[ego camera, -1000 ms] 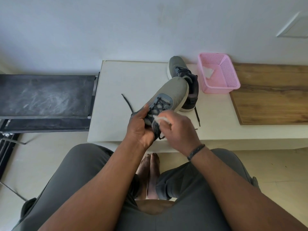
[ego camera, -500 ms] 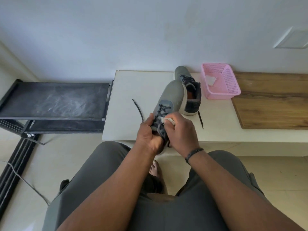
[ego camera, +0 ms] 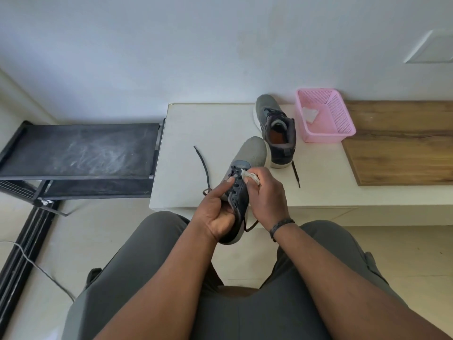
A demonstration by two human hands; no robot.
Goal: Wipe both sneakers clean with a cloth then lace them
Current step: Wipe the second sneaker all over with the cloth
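Grey sneaker [ego camera: 247, 163] sits raised over the table's [ego camera: 196, 133] front edge, its heel gripped in the left hand [ego camera: 215, 212]. The right hand [ego camera: 266, 195] pinches a white cloth [ego camera: 250, 176] against the laces. Short, firm strokes along the tongue would probably clean best, with the heel held steady.

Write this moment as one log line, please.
step: wiping | left hand: holds sneaker | right hand: presses cloth near laces | second sneaker: on table
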